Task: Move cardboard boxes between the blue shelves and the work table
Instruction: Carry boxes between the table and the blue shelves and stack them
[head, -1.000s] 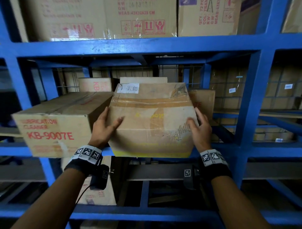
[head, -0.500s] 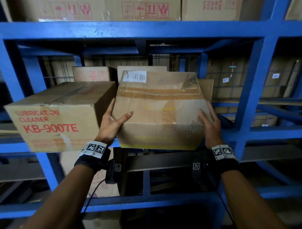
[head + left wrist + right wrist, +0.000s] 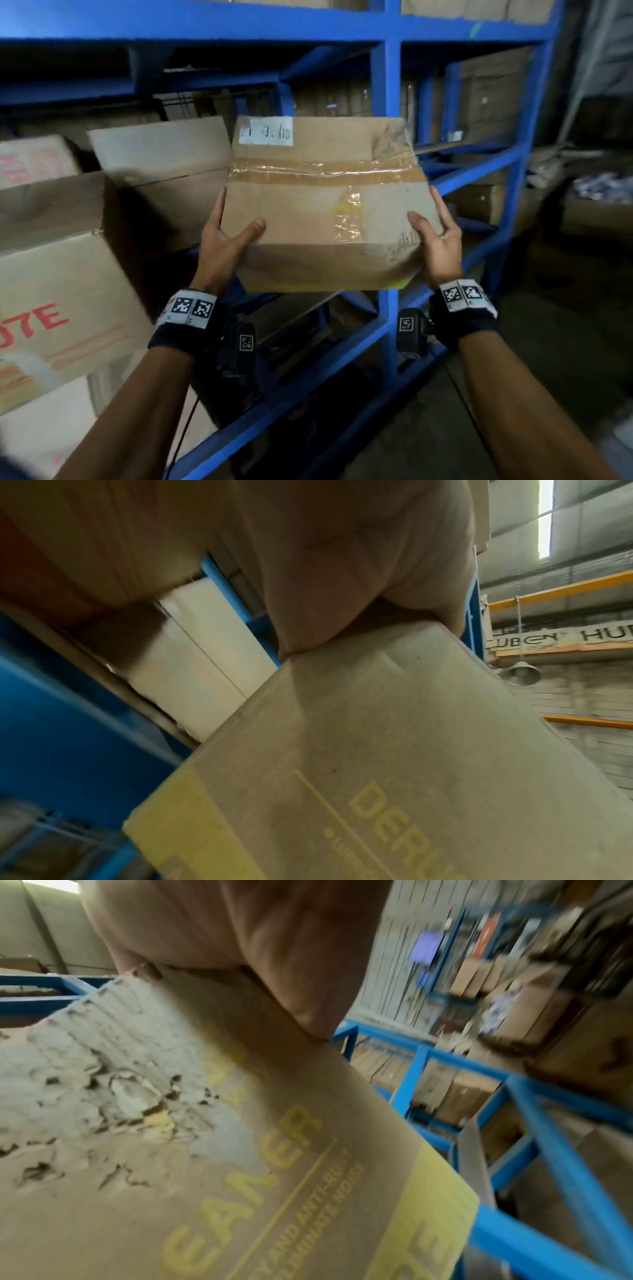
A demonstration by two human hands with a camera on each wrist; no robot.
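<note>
Pulled clear of the blue shelves [image 3: 388, 192] since a second ago, when its base sat on the shelf edge beside the red-lettered carton; now carried in the air in front of the upright post, top face tilted toward the camera. Cardboard box [image 3: 329, 202] held between both palms at its two sides, a band of brown tape running across the top, a white label [image 3: 266, 131] near the far left corner, crinkled clear tape at the far right corner. Left hand [image 3: 224, 240] clamped on the left side, thumb lying across the top near the front edge, the other fingers hidden behind the side wall. Right hand [image 3: 436, 236] clamped on the right side in mirror fashion, thumb on top, fingers out of sight beyond the edge. Seen from the left wrist, faded yellow lettering on the box [image 3: 394, 764] face and a yellow stripe along its lower edge, the palm pressed flat against it above. Seen from the right wrist, torn and peeled paper on the box [image 3: 222, 1150] face, more yellow print beside it. To the left, still on the shelf, the red-lettered carton [image 3: 51, 291] and a plain carton [image 3: 164, 161] behind it. More cartons dim in the bays beyond.
</note>
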